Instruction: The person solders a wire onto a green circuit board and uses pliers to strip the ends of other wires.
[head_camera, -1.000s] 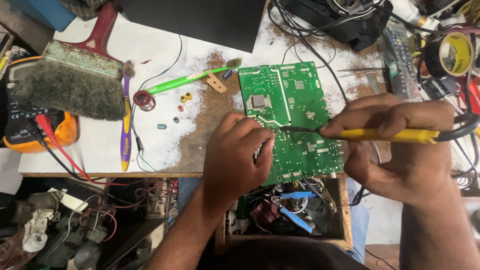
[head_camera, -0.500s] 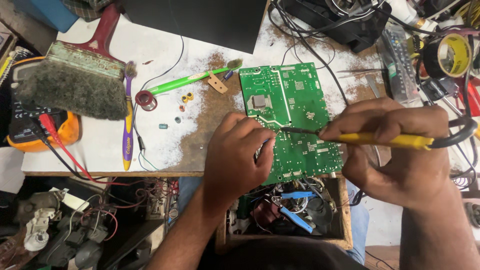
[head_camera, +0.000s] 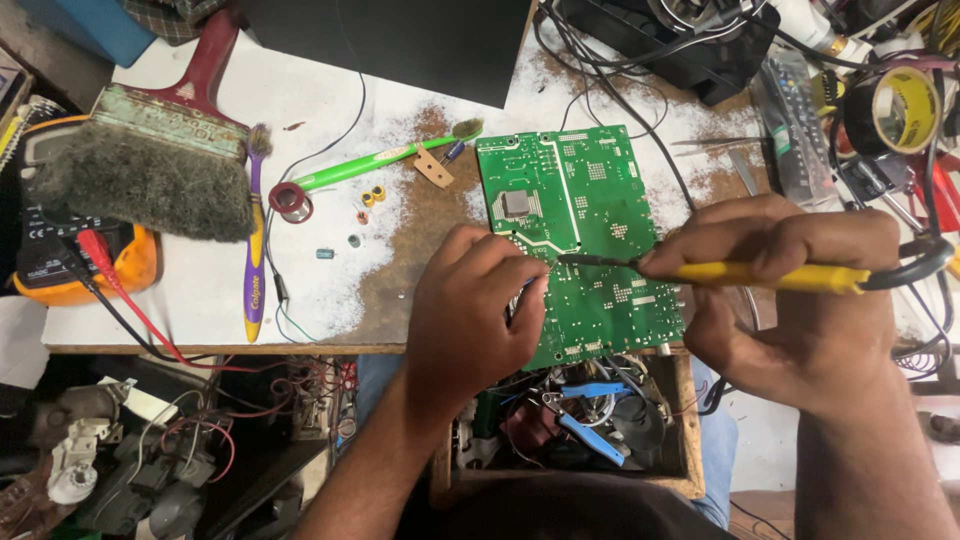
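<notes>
The circuit board (head_camera: 590, 230) is being kept on the desk (head_camera: 200, 310) between both grips; the brush (head_camera: 150, 165) and toothbrush (head_camera: 385, 160) are lying left of them.

We have only one view, from a camera on the person's head, looking almost straight down and close onto the near edge of the bench (head_camera: 200, 345), with the board (head_camera: 590, 220) about centred, both forearms entering from the bottom and the open drawer (head_camera: 690, 420) right below us.

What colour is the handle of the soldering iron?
Yellow: the soldering iron in the right hand, head view.
</notes>
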